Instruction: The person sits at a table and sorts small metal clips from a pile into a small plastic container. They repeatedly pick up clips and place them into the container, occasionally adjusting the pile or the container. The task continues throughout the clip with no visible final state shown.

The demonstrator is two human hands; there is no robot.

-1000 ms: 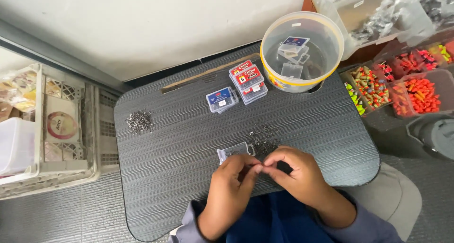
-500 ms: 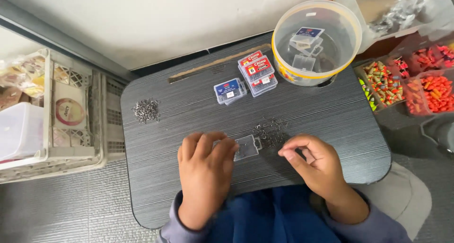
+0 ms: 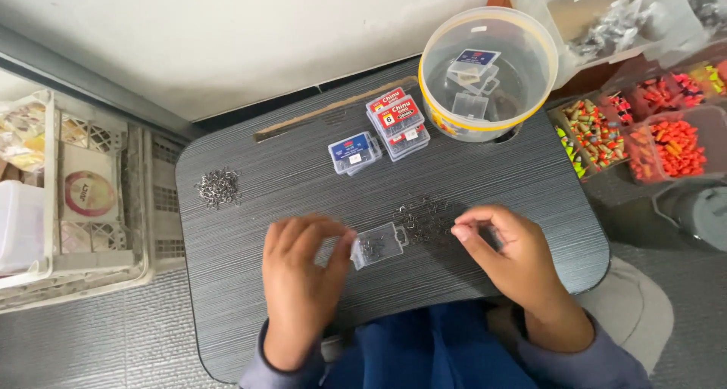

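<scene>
**Hooks going into the small box, most of the pile still loose**

My left hand point(image 3: 303, 283) steadies the small clear box point(image 3: 379, 245) at its left edge, thumb and fingertips touching it; the box lies open at the middle of the tray table point(image 3: 250, 230). A few hooks already sit inside it, so the filling looks begun but far from done. My right hand point(image 3: 511, 256) is at 3 o'clock from the box, fingers curled toward the thumb in a pinch; whether a hook is between them I cannot tell, it is too small to see.

The loose hooks point(image 3: 424, 215) lie scattered just at 1 o'clock from the box, between it and my right hand, so plenty seems left to pick up. A second heap point(image 3: 218, 187) rests well apart at 10 o'clock, untouched.

Farther up the table, at 12 o'clock, stand closed boxes: one with a blue label point(image 3: 354, 151) and a stack with red labels point(image 3: 397, 124) just beside it. I judge these finished. At 1 o'clock the clear tub point(image 3: 530, 94) with a yellow rim holds more little boxes, some apparently empty.

Off the table, trays of red and green floats point(image 3: 644, 135) sit at 2 o'clock, and a white crate point(image 3: 91, 207) at 9 o'clock. Nothing blocks the way between pile and box.
</scene>
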